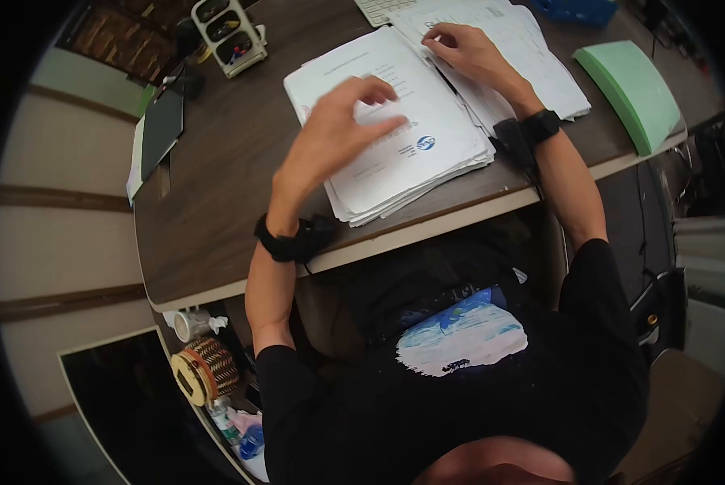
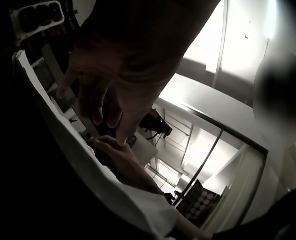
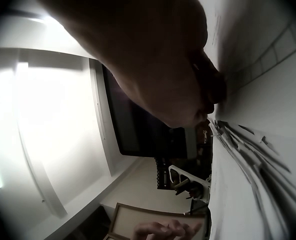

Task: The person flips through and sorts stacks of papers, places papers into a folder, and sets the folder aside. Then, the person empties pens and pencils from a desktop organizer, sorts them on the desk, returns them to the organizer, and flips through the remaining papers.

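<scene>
My left hand hovers over the left paper stack, thumb and fingers apart and nothing between them. This stack's top sheet bears printed text and a blue logo. My right hand is over the right paper pile, its bent fingertips close to the pile's left edge. In the right wrist view, the right hand's fingers are bent down at the paper surface, and no sheet shows between them. The left wrist view shows the left hand with loosely spread fingers, beside a white paper edge.
A pale keyboard and a blue tray are at the desk's far side. The pen organiser stands far left, a dark folder at the left edge. A green curved block lies right of the papers.
</scene>
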Motion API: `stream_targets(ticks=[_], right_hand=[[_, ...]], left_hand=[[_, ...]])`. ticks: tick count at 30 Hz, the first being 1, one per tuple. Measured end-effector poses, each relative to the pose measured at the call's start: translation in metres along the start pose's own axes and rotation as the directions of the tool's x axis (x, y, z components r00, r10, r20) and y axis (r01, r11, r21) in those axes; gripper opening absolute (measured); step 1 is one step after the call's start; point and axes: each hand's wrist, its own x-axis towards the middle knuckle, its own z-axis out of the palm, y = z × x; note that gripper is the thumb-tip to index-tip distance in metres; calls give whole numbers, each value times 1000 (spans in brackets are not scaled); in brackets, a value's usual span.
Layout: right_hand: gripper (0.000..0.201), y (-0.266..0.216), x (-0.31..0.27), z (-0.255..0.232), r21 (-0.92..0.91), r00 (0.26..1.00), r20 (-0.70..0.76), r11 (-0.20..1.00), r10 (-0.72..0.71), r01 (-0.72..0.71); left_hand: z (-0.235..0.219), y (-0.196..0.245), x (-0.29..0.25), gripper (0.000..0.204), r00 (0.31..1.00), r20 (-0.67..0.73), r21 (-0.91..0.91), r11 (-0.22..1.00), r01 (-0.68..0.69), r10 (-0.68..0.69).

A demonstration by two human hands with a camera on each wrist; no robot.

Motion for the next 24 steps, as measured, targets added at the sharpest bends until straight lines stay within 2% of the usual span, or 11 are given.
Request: stream_targets(ticks=[2, 3, 8, 10, 15, 17, 20, 22, 24], right_hand=[[33, -5, 2, -2, 71, 1000, 14, 997, 23, -24], [31, -10, 1, -5, 43, 999, 21, 998, 44, -45], [29, -14, -2, -4, 42, 999, -4, 998, 52, -52], [26, -12, -2, 1, 29, 996, -59, 997, -67, 69], [26, -16, 0, 3, 51, 1000, -11, 998, -27, 28], [26, -14, 0, 5, 24, 995, -33, 995, -93, 93], [25, -15, -1, 3, 45, 995, -5, 994, -97, 98], [24, -18, -3, 1, 64, 995, 5, 993, -101, 100], [24, -22, -5, 0, 83, 994, 16, 991, -105, 104]], left_hand=[[23, 21, 4, 37, 992, 88, 52, 994, -100, 95], [32, 34, 7, 40, 985, 143, 158, 981, -115, 92], [65, 52, 21, 52, 978, 179, 354, 921, -161, 102], [67, 55, 24, 54, 985, 162, 355, 928, -117, 62], [64, 59, 26, 54, 976, 217, 324, 942, -91, 20], [62, 58, 27, 52, 971, 238, 293, 951, -95, 23], [57, 59, 28, 45, 968, 251, 211, 976, -57, 2], [55, 58, 25, 40, 966, 226, 109, 988, 106, -128], [55, 53, 22, 41, 967, 210, 64, 989, 130, -141]])
